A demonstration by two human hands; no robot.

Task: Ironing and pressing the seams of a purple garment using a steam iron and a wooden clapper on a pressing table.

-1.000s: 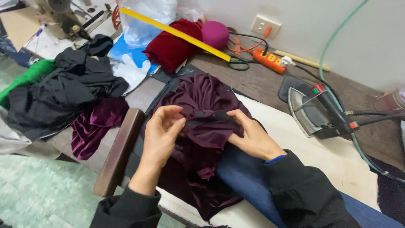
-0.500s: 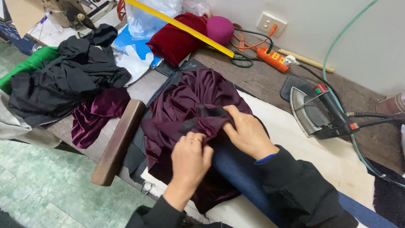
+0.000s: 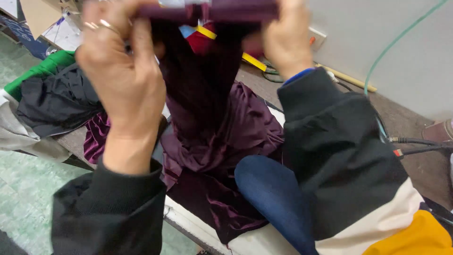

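Both of my hands are raised close to the camera, gripping a dark purple velvet garment (image 3: pixel 207 99) by its folded upper edge. My left hand (image 3: pixel 120 71) holds the left end of that edge, with rings on two fingers. My right hand (image 3: pixel 285 35) holds the right end. The cloth hangs down between my hands and pools over my lap and my blue-trousered knee (image 3: pixel 273 189). My sleeves are black.
A heap of black fabric (image 3: pixel 56 101) and green cloth (image 3: pixel 40 71) lies at the left, with a magenta velvet piece (image 3: pixel 96 137) beside it. A yellow ruler (image 3: pixel 250 61) and red cloth show behind the garment. Cables (image 3: pixel 415 141) and a green hose (image 3: pixel 396 42) run at the right.
My hands have lifted the purple garment from my lap up to near the camera, stretching its top edge between them. It now blocks the iron and the power strip.
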